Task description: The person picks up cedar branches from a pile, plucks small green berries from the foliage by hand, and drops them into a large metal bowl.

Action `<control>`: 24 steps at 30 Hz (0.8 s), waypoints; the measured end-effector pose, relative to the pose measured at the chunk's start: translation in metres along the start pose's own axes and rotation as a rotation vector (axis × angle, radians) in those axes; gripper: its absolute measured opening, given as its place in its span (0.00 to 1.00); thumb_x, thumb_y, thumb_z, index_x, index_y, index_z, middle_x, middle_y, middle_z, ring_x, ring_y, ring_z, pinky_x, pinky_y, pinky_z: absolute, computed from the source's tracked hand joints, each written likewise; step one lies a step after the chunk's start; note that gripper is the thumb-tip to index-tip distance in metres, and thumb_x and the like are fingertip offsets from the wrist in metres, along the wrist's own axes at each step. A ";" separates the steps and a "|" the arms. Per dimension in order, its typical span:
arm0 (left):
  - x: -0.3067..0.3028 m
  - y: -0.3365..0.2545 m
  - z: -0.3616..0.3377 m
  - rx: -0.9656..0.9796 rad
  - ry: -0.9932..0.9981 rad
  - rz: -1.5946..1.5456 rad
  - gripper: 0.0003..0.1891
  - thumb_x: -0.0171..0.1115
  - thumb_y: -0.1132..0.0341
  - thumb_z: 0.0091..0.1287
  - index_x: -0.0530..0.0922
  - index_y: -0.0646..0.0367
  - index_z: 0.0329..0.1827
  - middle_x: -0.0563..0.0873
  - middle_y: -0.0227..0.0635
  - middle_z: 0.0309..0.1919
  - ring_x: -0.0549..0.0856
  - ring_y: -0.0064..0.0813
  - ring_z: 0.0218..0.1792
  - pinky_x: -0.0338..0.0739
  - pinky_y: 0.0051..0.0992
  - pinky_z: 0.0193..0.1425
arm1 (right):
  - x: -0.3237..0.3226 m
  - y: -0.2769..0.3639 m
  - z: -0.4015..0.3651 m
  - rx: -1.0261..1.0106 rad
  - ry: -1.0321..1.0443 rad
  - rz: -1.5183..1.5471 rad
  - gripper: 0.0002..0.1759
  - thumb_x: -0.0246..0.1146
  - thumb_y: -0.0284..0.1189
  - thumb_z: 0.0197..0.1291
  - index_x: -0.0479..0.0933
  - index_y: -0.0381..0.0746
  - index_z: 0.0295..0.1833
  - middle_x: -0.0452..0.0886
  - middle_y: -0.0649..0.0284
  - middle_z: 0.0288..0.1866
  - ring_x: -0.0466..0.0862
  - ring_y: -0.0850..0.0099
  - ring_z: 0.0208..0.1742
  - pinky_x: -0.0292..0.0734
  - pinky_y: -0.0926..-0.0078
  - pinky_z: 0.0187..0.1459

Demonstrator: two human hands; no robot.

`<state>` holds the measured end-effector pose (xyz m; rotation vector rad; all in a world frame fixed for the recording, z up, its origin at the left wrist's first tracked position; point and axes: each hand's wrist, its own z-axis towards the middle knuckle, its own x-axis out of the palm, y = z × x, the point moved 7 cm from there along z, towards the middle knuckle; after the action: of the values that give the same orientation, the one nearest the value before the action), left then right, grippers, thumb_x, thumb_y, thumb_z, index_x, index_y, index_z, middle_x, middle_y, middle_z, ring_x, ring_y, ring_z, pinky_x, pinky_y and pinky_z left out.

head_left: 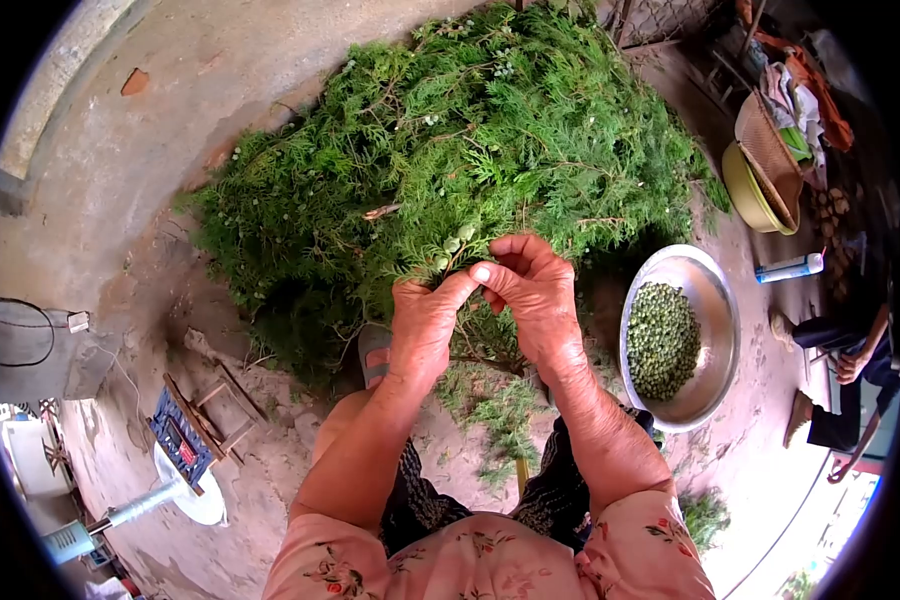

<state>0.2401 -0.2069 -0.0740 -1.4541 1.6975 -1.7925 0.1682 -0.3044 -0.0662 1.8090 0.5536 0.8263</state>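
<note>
Both hands meet in the middle of the head view, thumbs close together, at the near edge of a large heap of green conifer branches (pixel 490 130). Between thumb and fingers, my left hand (pixel 425 325) pinches a thin sprig with pale green cones (pixel 452 245) at its tip. My right hand (pixel 537 295) has its fingers curled and its thumb pressed against the same sprig, beside my left thumb. The exact grip point is hidden by the fingers. To the right stands a metal basin (pixel 713 340) holding many small green cones (pixel 660 340).
A yellow basin (pixel 745 195) with a wicker basket (pixel 768 150) stands at the far right, near a blue-and-white tube (pixel 790 268). Another person's hand (pixel 850 368) and legs show at the right edge. A small stool (pixel 185 440) and white fan (pixel 195 490) are at left.
</note>
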 end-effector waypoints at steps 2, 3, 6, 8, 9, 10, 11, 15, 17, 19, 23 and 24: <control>-0.003 0.002 0.001 -0.042 0.004 0.007 0.06 0.62 0.73 0.56 0.81 0.61 0.36 0.83 0.27 0.31 0.78 0.16 0.30 0.72 0.22 0.34 | 0.001 -0.001 -0.002 -0.009 0.009 0.054 0.13 0.65 0.22 0.54 0.72 0.31 0.44 0.78 0.65 0.29 0.76 0.81 0.25 0.73 0.86 0.25; -0.004 0.004 0.002 -0.082 0.007 0.014 0.06 0.62 0.72 0.56 0.81 0.60 0.36 0.83 0.27 0.31 0.78 0.16 0.30 0.71 0.21 0.33 | 0.001 -0.001 -0.003 -0.018 0.019 0.107 0.12 0.63 0.23 0.56 0.72 0.30 0.44 0.78 0.64 0.30 0.77 0.80 0.25 0.74 0.85 0.26; -0.008 0.007 0.002 -0.175 0.018 -0.036 0.06 0.62 0.70 0.56 0.81 0.59 0.36 0.84 0.26 0.31 0.78 0.15 0.30 0.70 0.20 0.32 | 0.001 -0.001 -0.004 0.032 0.055 0.285 0.09 0.58 0.23 0.61 0.72 0.30 0.46 0.78 0.63 0.32 0.78 0.78 0.27 0.76 0.82 0.28; -0.006 0.007 0.002 -0.200 0.046 -0.045 0.07 0.62 0.69 0.56 0.81 0.59 0.36 0.84 0.26 0.31 0.77 0.15 0.29 0.68 0.19 0.30 | -0.001 0.001 -0.003 0.012 0.068 0.277 0.10 0.55 0.25 0.63 0.73 0.31 0.47 0.78 0.62 0.32 0.78 0.77 0.27 0.76 0.82 0.28; -0.005 0.005 0.002 -0.171 0.051 -0.043 0.07 0.63 0.70 0.56 0.81 0.59 0.37 0.84 0.26 0.31 0.78 0.15 0.29 0.69 0.19 0.31 | 0.000 0.006 -0.003 0.005 0.071 0.315 0.10 0.55 0.26 0.64 0.73 0.32 0.47 0.78 0.63 0.32 0.78 0.78 0.27 0.76 0.82 0.28; -0.004 0.003 0.001 -0.142 0.055 -0.041 0.07 0.63 0.70 0.56 0.81 0.59 0.37 0.84 0.25 0.31 0.78 0.15 0.30 0.69 0.19 0.32 | 0.001 0.011 -0.003 -0.002 0.074 0.353 0.11 0.55 0.26 0.64 0.73 0.32 0.48 0.78 0.63 0.31 0.78 0.78 0.27 0.75 0.82 0.28; -0.002 0.003 0.001 -0.142 0.056 -0.041 0.07 0.63 0.70 0.56 0.81 0.59 0.37 0.84 0.25 0.31 0.78 0.15 0.30 0.69 0.19 0.32 | 0.001 0.013 -0.003 0.023 0.071 0.321 0.11 0.55 0.28 0.64 0.73 0.34 0.48 0.77 0.64 0.31 0.75 0.80 0.24 0.71 0.85 0.25; -0.005 0.001 -0.002 -0.122 -0.036 -0.002 0.09 0.65 0.72 0.54 0.81 0.58 0.39 0.83 0.24 0.32 0.78 0.13 0.31 0.71 0.19 0.33 | -0.005 0.008 -0.002 0.013 0.030 0.151 0.10 0.59 0.30 0.61 0.75 0.38 0.46 0.76 0.70 0.26 0.70 0.85 0.20 0.64 0.89 0.21; -0.005 -0.002 -0.003 -0.115 -0.043 0.001 0.11 0.67 0.73 0.53 0.81 0.57 0.40 0.83 0.23 0.32 0.78 0.14 0.30 0.71 0.17 0.34 | -0.009 0.013 -0.004 -0.071 -0.013 0.139 0.09 0.61 0.29 0.60 0.75 0.38 0.45 0.76 0.71 0.25 0.70 0.85 0.20 0.64 0.89 0.21; -0.008 -0.001 -0.003 -0.148 -0.057 0.045 0.11 0.67 0.73 0.53 0.80 0.57 0.41 0.83 0.24 0.32 0.78 0.15 0.31 0.72 0.18 0.34 | -0.017 0.020 -0.007 -0.152 -0.106 0.093 0.11 0.65 0.26 0.55 0.76 0.38 0.44 0.76 0.73 0.26 0.70 0.87 0.21 0.64 0.91 0.20; -0.005 0.000 -0.003 -0.142 -0.053 0.075 0.12 0.67 0.74 0.54 0.80 0.58 0.42 0.84 0.25 0.33 0.79 0.16 0.31 0.73 0.19 0.36 | -0.005 0.020 -0.009 -0.189 -0.019 -0.064 0.14 0.68 0.27 0.50 0.76 0.36 0.43 0.77 0.73 0.26 0.70 0.87 0.21 0.66 0.89 0.22; -0.005 0.001 -0.003 -0.143 -0.052 0.076 0.12 0.67 0.74 0.54 0.80 0.58 0.42 0.84 0.25 0.33 0.79 0.16 0.31 0.73 0.19 0.36 | -0.004 0.015 -0.007 -0.193 0.013 -0.115 0.16 0.69 0.28 0.50 0.76 0.36 0.44 0.77 0.72 0.25 0.71 0.87 0.22 0.67 0.88 0.22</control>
<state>0.2396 -0.2018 -0.0762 -1.4579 1.8612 -1.6100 0.1599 -0.3084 -0.0522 1.5827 0.5613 0.7862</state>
